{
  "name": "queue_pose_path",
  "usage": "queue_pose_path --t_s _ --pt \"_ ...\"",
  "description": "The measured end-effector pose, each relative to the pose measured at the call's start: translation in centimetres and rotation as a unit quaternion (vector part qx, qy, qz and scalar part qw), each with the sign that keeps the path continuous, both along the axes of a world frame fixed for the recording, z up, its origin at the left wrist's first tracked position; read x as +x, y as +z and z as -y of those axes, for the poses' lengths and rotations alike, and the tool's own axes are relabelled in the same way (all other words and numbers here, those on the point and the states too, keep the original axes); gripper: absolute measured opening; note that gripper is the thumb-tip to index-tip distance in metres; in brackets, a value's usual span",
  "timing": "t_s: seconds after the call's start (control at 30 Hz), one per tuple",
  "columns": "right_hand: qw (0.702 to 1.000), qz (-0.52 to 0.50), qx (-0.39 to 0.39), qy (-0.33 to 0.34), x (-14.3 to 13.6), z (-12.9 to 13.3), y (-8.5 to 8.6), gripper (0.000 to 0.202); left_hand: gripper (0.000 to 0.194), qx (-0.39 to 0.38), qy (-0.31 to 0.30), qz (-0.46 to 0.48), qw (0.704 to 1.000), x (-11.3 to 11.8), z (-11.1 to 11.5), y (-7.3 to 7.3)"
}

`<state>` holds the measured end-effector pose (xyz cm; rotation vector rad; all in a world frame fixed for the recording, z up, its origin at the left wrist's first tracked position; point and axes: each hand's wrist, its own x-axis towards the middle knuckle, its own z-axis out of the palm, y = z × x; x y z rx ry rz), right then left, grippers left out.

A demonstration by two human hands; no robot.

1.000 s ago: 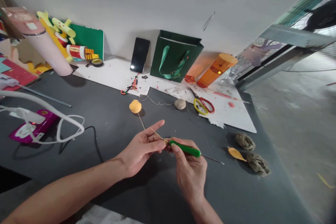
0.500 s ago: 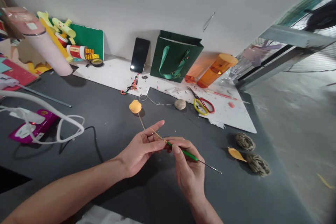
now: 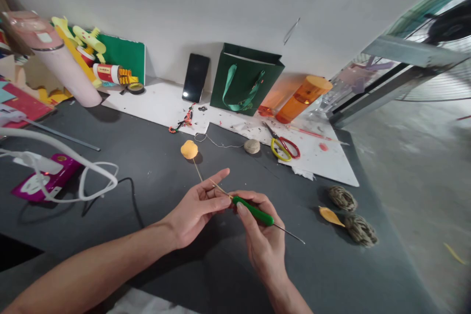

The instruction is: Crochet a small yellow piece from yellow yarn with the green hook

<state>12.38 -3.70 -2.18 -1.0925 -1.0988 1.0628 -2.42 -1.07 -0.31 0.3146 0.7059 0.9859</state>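
My right hand (image 3: 263, 228) is closed around the green handle of a crochet hook (image 3: 257, 212); one metal end sticks out to the lower right, the other is hidden at my fingertips. My left hand (image 3: 200, 208) has its index finger stretched out, with a strand of yellow yarn (image 3: 221, 188) running over it. Its thumb and another finger pinch the yarn close to the hook; the worked piece there is too small to make out. The strand leads back to a small yellow yarn ball (image 3: 189, 149) on the dark table (image 3: 154, 255).
Beyond my hands lie a beige yarn ball (image 3: 252, 146) and scissors (image 3: 282, 144). Grey-green yarn bundles (image 3: 360, 230) and an orange leaf-shaped piece (image 3: 330, 216) are at right. A phone (image 3: 196, 77) and green bag (image 3: 246, 78) stand behind. Left are a power strip (image 3: 47, 176) and pink bottle (image 3: 61, 61).
The crochet hook has turned in my right hand, so more of its green handle's broad side shows. Its free metal end has shifted slightly left. My left hand has hardly moved.
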Motion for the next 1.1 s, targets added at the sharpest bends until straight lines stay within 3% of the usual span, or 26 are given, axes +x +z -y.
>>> queue_pose_path --t_s 0.3,0.43,0.7,0.8,0.97,1.1 --pt "0.989 0.104 0.092 -0.048 -0.8 0.4 0.7 0.012 0.075 0.111 0.034 -0.132 0.985 0.3 0.5 0.1" --pt "0.993 0.063 0.079 -0.057 -1.3 0.6 0.0 0.013 0.075 0.095 0.040 -0.113 0.988 0.2 0.4 0.3" --pt "0.995 -0.088 -0.022 -0.047 -1.1 0.1 -1.4 0.009 0.064 0.032 0.006 -0.018 0.999 0.0 0.1 0.1" --pt "0.996 -0.082 -0.015 -0.034 -0.8 0.0 -0.9 0.009 0.071 0.044 0.005 -0.048 0.998 0.1 0.3 0.1" --pt "0.998 0.013 0.034 -0.045 -0.6 0.2 -0.1 0.006 0.075 0.122 0.032 -0.151 0.980 0.1 0.7 0.5" --pt "0.997 -0.015 0.046 -0.062 -1.4 0.5 -0.7 0.008 0.078 0.119 0.038 -0.121 0.985 0.2 0.6 0.6"
